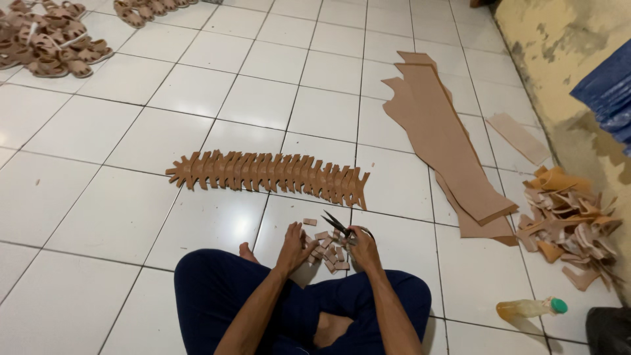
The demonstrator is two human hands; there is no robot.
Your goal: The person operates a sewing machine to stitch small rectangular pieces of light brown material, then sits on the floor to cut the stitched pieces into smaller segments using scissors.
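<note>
Seated, the right hand (363, 248) gripped open-bladed scissors (336, 223); the left hand (294, 248) closed on small tan offcuts (328, 251) between the knees. At twelve o'clock lay cut strips (269, 172). Snips seemingly needed steady pinching.

We are observing black scissors (336, 223) lying gripped at the handles, blades parted and pointing up-left over the white tile. Just below, small tan offcuts (328, 253) are sitting in a loose heap — flat, rectangular, overlapping — with one piece (309, 221) lying apart, up-left.
</note>
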